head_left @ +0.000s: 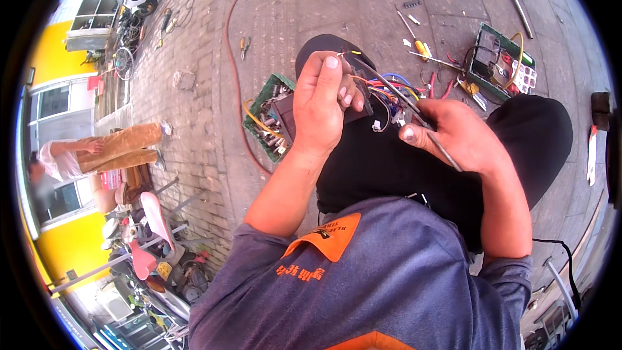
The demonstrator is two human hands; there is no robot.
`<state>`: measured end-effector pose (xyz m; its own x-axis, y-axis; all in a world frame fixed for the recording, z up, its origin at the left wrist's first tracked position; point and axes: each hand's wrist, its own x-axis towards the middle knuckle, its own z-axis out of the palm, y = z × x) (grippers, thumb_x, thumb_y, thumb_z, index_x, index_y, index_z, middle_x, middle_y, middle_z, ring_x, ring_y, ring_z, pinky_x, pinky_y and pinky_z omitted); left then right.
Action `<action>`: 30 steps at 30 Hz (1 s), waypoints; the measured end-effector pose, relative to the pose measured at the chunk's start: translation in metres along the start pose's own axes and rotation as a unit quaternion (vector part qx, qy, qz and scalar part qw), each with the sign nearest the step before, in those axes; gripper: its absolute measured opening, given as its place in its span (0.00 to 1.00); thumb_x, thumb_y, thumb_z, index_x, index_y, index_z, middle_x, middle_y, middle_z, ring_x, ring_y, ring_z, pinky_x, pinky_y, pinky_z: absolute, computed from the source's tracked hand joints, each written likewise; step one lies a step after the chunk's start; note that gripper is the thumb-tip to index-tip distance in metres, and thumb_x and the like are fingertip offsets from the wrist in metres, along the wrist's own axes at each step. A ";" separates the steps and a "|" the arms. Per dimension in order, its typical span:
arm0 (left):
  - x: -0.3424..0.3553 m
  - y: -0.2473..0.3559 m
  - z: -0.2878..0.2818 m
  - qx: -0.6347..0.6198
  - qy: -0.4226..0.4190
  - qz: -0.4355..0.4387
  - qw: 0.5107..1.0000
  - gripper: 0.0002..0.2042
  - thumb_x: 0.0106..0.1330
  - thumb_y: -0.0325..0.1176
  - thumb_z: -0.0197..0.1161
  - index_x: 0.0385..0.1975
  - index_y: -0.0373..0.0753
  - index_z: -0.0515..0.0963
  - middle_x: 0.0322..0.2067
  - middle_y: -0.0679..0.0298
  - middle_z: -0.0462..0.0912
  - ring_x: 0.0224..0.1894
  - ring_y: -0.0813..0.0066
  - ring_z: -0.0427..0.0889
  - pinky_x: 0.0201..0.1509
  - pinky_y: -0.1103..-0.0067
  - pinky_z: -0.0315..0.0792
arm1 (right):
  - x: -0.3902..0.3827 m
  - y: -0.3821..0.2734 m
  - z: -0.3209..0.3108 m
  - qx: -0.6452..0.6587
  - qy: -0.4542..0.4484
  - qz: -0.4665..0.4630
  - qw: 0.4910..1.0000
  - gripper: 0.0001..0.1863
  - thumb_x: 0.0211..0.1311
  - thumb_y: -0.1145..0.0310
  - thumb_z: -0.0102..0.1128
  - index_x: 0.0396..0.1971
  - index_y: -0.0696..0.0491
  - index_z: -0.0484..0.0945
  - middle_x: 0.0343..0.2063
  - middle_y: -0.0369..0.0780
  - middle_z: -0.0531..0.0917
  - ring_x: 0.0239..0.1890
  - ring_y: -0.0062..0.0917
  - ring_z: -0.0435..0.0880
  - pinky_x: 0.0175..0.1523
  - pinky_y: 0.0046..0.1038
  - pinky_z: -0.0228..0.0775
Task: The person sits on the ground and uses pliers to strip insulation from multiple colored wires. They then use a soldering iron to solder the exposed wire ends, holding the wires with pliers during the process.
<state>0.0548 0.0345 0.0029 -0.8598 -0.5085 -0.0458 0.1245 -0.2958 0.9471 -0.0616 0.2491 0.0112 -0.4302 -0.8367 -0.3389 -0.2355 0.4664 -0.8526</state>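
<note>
My left hand [321, 100] is raised over my lap, thumb and forefinger pinched on a thin wire [350, 52] with a yellow piece at its end. In my right hand [457, 131] lies a long, thin dark metal rod [395, 90], slanting up toward the left fingertips. Its far end comes close to the wire; whether they touch I cannot tell. A bundle of coloured wires [405, 83] with white plugs spreads behind the rod. Partly hidden by my left hand, a dark brown box-like part [283, 118] sits beside my leg.
A green crate [253, 131] of metal parts stands at left, another green crate [476, 84] of tools at right. Around them lie a yellow-handled screwdriver [422, 49], red-handled pliers [447, 89] and a metal bar [517, 10]. A hose [228, 32] crosses the paving. A person [116, 148] stands far left.
</note>
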 end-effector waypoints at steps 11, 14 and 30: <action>-0.002 -0.010 0.005 0.093 -0.048 0.019 0.994 0.11 0.84 0.37 0.54 0.39 0.36 0.76 0.25 0.71 0.73 0.25 0.85 0.72 0.30 0.81 0.71 | 0.023 -0.005 0.045 0.095 0.124 -0.055 0.986 0.34 0.63 0.38 0.72 0.42 0.61 0.83 0.26 0.47 0.84 0.31 0.38 0.84 0.40 0.39 0.76; -0.002 -0.011 0.000 0.112 -0.067 0.008 0.991 0.11 0.83 0.37 0.55 0.40 0.35 0.76 0.26 0.71 0.75 0.26 0.85 0.73 0.30 0.82 0.70 | 0.024 -0.002 0.049 0.154 0.114 -0.075 0.979 0.35 0.65 0.37 0.70 0.46 0.60 0.84 0.28 0.46 0.85 0.31 0.33 0.84 0.40 0.37 0.76; -0.002 -0.001 -0.005 0.060 -0.088 -0.041 0.993 0.11 0.83 0.36 0.55 0.39 0.36 0.76 0.24 0.71 0.71 0.25 0.85 0.70 0.31 0.80 0.74 | 0.024 -0.003 0.051 0.202 0.104 -0.063 0.972 0.31 0.64 0.43 0.75 0.47 0.60 0.86 0.27 0.42 0.85 0.30 0.25 0.81 0.40 0.34 0.75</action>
<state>0.0589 0.0317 0.0003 -0.9393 -0.3342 -0.0776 -0.0003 -0.2254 0.9743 -0.0265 0.2126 -0.0149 -0.5970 -0.7841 -0.1697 0.0450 0.1784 -0.9829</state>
